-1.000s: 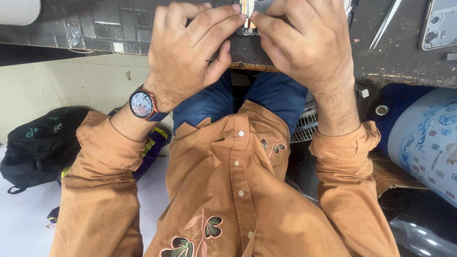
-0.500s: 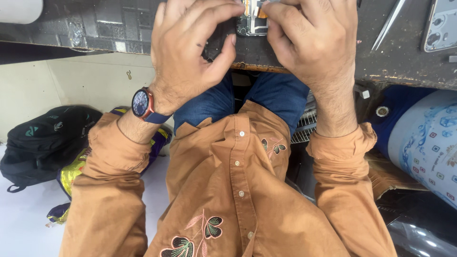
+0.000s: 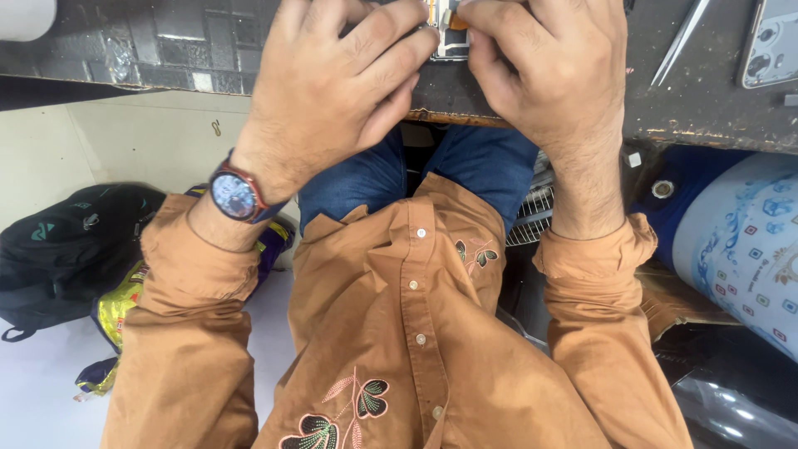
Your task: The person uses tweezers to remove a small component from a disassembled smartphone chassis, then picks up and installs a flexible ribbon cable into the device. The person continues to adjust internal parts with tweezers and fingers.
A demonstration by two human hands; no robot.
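Small opened device (image 3: 449, 37) with pale circuitry and an orange tab, left hand (image 3: 332, 91) and right hand (image 3: 549, 75) clamped on it, dark worn counter (image 3: 150, 41) edge

Your tabletop (image 3: 166, 46) is dark and scuffed. On it lie metal tweezers (image 3: 680, 40), a phone (image 3: 771, 41) back-up, and a small opened device (image 3: 445, 37).

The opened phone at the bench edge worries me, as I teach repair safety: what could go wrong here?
The opened phone sits close to the bench edge, so a push from the left hand or right hand might slide it off. The fingers hide most of it, so a small part could slip unseen.
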